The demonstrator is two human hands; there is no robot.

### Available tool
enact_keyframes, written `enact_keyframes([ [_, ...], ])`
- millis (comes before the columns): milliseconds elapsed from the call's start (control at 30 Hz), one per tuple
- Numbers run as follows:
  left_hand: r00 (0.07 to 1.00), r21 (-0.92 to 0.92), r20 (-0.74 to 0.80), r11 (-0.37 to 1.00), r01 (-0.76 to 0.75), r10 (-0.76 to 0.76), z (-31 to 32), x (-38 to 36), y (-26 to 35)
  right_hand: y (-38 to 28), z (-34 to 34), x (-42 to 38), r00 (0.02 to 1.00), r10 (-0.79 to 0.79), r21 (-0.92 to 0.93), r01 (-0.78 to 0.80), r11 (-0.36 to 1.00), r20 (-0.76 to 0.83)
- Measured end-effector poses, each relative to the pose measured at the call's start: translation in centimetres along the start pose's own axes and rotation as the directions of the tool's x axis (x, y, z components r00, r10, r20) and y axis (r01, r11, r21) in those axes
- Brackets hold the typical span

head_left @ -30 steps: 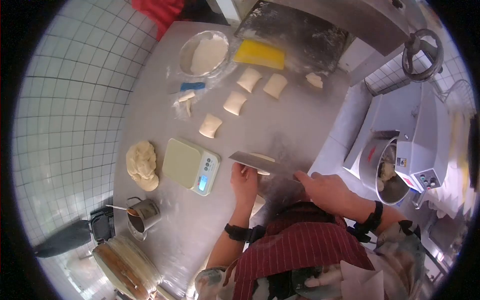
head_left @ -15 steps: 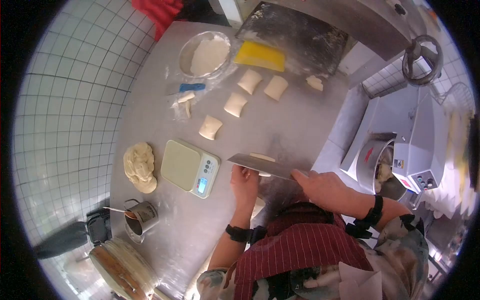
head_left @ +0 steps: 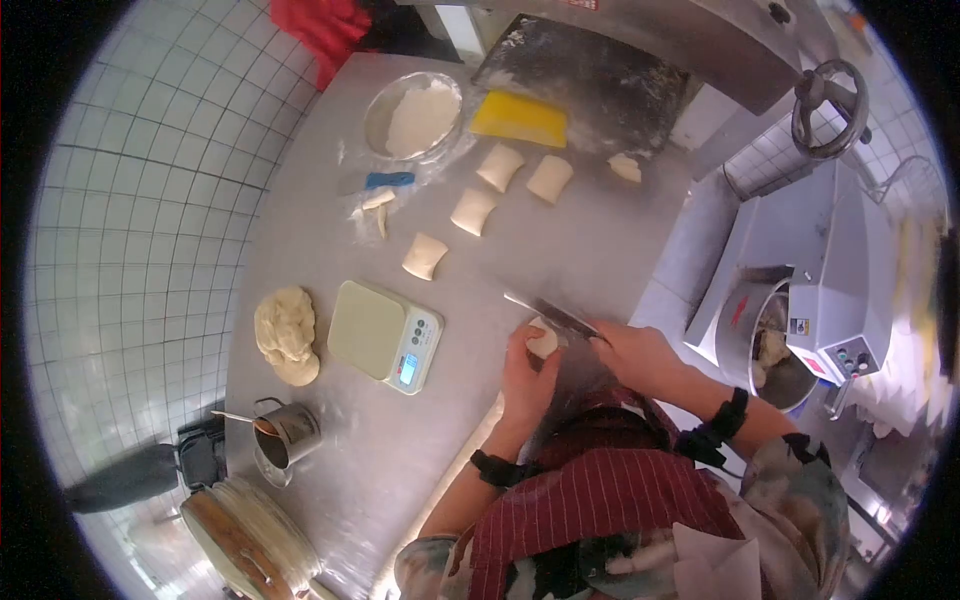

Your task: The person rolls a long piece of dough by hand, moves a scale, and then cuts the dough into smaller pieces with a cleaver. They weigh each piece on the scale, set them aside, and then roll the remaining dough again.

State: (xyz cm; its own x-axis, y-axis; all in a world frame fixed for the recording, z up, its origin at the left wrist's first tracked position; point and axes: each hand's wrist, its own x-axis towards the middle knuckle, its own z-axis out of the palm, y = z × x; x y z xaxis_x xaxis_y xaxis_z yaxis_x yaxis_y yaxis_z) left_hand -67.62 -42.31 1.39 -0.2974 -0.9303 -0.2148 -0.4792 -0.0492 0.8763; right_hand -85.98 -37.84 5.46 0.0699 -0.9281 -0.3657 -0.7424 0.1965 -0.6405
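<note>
My right hand (head_left: 632, 357) grips the handle of a broad steel knife (head_left: 550, 313), its blade tilted over a pale piece of dough (head_left: 543, 342) on the steel table (head_left: 560, 240). My left hand (head_left: 527, 381) holds that dough from the near side, fingers curled around it. A digital kitchen scale (head_left: 385, 335) sits just left of my hands. Several cut dough squares, the nearest one (head_left: 424, 256), lie in a row beyond it.
A large dough lump (head_left: 285, 333) lies left of the scale. A flour bowl (head_left: 412, 117), yellow scraper (head_left: 520, 118) and blue-handled tool (head_left: 388, 180) are at the far end. A metal cup (head_left: 288, 432) and round container (head_left: 250, 535) stand near left. A mixer (head_left: 800, 320) is right.
Both hands moved right and nearer. The knife swung from lying flat across to a steeper tilt over the dough, and my left hand closed around the dough piece.
</note>
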Motion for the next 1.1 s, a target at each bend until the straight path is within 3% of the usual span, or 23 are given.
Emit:
enact_keyframes([
  [67, 1.0, -0.061, -0.011, 0.998, -0.026, 0.026, -1.3, 0.5, -0.3, 0.2, -0.7, -1.0, 0.994, 0.063, 0.025, -0.061, 0.998, -0.092],
  [133, 0.986, -0.496, -0.122, 0.868, 0.042, -0.117, -4.2, 1.7, -1.8, -0.1, -1.8, -1.6, 0.986, 0.109, 0.035, -0.106, 0.994, -0.125],
  [200, 0.975, -0.228, -0.212, 0.973, 0.02, -0.069, -9.2, 3.2, -1.8, 0.2, -2.1, -1.8, 0.977, 0.139, 0.048, -0.133, 0.99, -0.16],
  [267, 0.972, 0.249, -0.232, 0.968, 0.011, 0.049, -14.5, 4.5, -3.2, 1.0, -1.7, -2.6, 0.956, 0.172, 0.075, -0.158, 0.984, -0.24],
  [300, 0.967, 0.255, -0.249, 0.967, 0.01, 0.056, -16.7, 5.1, -3.2, 2.1, -0.9, -2.9, 0.95, 0.151, 0.08, -0.133, 0.988, -0.274],
  [333, 0.954, 0.562, -0.24, 0.827, -0.017, 0.183, -18.6, 5.8, -3.2, 1.9, -0.7, -3.2, 0.951, 0.134, 0.078, -0.117, 0.99, -0.278],
  [367, 0.937, 0.803, -0.191, 0.595, -0.022, 0.292, -19.7, 6.4, -3.1, 1.7, -0.6, -3.6, 0.947, 0.167, 0.095, -0.146, 0.985, -0.273],
  [400, 0.932, 0.802, -0.206, 0.597, -0.013, 0.298, -20.2, 6.9, -2.6, 1.4, -0.6, -3.9, 0.943, 0.199, 0.109, -0.175, 0.978, -0.269],
  [467, 0.985, 0.877, -0.123, 0.452, 0.164, -0.119, -21.2, 7.7, -1.3, 1.0, -0.2, -4.4, 0.944, 0.201, 0.126, -0.173, 0.977, -0.26],
  [533, 0.992, 0.848, -0.059, 0.519, 0.107, -0.107, -21.0, 8.5, -3.8, 0.5, -0.1, -4.7, 0.946, 0.2, 0.138, -0.169, 0.976, -0.254],
  [567, 0.985, 0.922, -0.09, 0.386, 0.027, 0.146, -19.3, 8.3, -4.0, 0.3, 0.0, -4.8, 0.942, 0.22, 0.15, -0.186, 0.971, -0.254],
  [600, 0.92, 0.975, -0.082, 0.224, -0.007, 0.383, -17.3, 8.1, -4.2, 0.1, 0.1, -5.0, 0.939, 0.239, 0.16, -0.204, 0.966, -0.246],
  [633, 0.9, 0.987, -0.033, 0.154, -0.038, 0.434, -15.1, 8.3, -5.2, 0.3, 0.4, -5.1, 0.939, 0.23, 0.155, -0.195, 0.969, -0.256],
  [667, 0.947, 0.862, 0.007, 0.478, -0.169, 0.321, -12.9, 6.6, -0.2, 0.6, 0.5, -5.2, 0.95, 0.203, 0.14, -0.173, 0.975, -0.238],
  [700, 0.981, 0.91, 0.194, 0.369, -0.192, 0.031, -9.4, 7.9, -1.2, 0.9, 0.7, -5.2, 0.937, 0.26, 0.143, -0.232, 0.962, -0.234],
  [733, 0.927, 0.803, 0.332, 0.465, -0.374, 0.172, -7.2, 7.3, -0.9, 0.9, 0.8, -4.9, 0.92, 0.316, 0.145, -0.288, 0.946, -0.232],
  [767, 0.796, 0.705, 0.239, 0.464, -0.537, 0.556, -3.9, 6.8, -3.4, 0.4, 0.4, -4.7, 0.906, 0.375, 0.209, -0.335, 0.919, -0.196],
  [867, 0.762, 0.691, 0.185, 0.469, -0.55, 0.62, -0.7, 6.2, -2.4, 0.6, 0.0, -4.8, 0.898, 0.406, 0.268, -0.355, 0.896, -0.169],
  [967, 0.824, 0.757, 0.12, 0.486, -0.437, 0.554, 0.2, 6.7, -2.1, 2.9, 1.0, -5.3, 0.916, 0.312, 0.211, -0.262, 0.942, -0.254],
  [1000, 0.88, 0.752, 0.206, 0.506, -0.422, 0.428, -0.3, 6.2, -1.5, 3.4, 1.4, -5.3, 0.918, 0.309, 0.21, -0.261, 0.942, -0.247],
  [1033, 0.912, 0.75, 0.289, 0.524, -0.404, 0.29, -0.9, 5.8, -1.2, 4.0, 1.7, -5.2, 0.909, 0.202, 0.09, -0.182, 0.979, -0.366],
  [1067, 0.915, 0.755, 0.284, 0.521, -0.398, 0.287, -1.1, 5.4, -1.6, 4.3, 1.9, -5.1, 0.879, 0.078, -0.039, -0.109, 0.993, -0.471],
  [1100, 0.909, 0.708, 0.241, 0.579, -0.404, 0.34, -1.1, 4.7, -2.2, 3.9, 1.4, -5.1, 0.879, 0.076, -0.035, -0.105, 0.994, -0.47],
])
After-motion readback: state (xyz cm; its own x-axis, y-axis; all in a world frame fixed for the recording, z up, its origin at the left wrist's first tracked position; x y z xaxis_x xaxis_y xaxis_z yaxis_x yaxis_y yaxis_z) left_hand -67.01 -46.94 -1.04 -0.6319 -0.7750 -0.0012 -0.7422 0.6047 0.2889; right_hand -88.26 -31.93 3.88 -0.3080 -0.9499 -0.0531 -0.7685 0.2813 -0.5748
